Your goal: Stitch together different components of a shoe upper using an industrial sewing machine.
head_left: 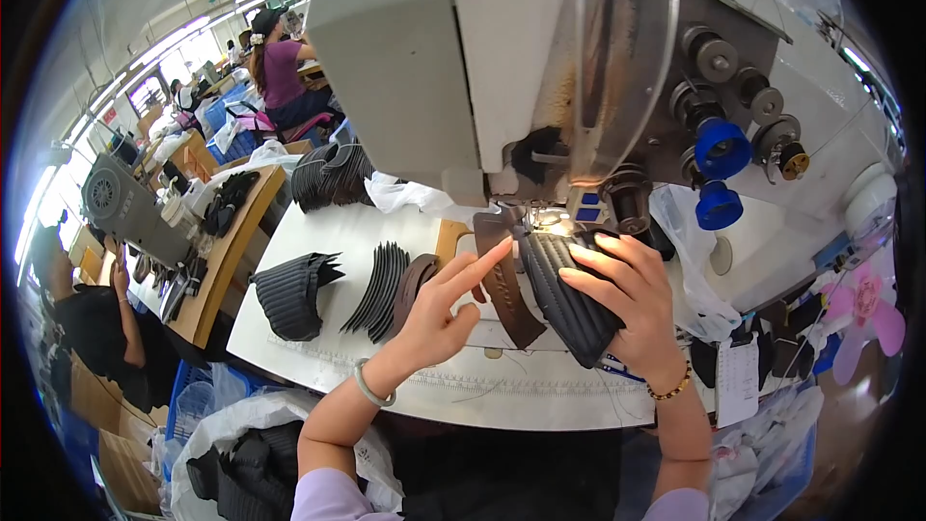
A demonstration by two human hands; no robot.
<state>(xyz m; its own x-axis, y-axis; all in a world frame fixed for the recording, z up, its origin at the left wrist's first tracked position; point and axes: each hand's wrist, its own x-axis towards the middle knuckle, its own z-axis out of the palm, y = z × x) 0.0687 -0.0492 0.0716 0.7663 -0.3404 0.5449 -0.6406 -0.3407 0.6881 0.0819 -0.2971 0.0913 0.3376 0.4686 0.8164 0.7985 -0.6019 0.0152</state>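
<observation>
A black ribbed piece (567,297), perhaps leather, lies tilted under the lit needle area of a sewing machine (395,68). My right hand (632,304) grips its right side, fingers spread over the ribs and thumb hidden. A curved brown strip (511,304) runs along the left of the black piece, its upper end close to the needle area. My left hand (439,318) has its index finger stretched to that strip, with the other fingers loosely bent and nothing visible in them. The needle tip itself is too small to make out.
Left on the white table (434,381) are a ribbed black stack (289,299), thin black strips (379,291) and brown strips (413,291). A black bundle (330,177) lies behind. Below left is a bag of black pieces (256,468). Two people (282,72) work leftward. A pink fan (865,314) stands right.
</observation>
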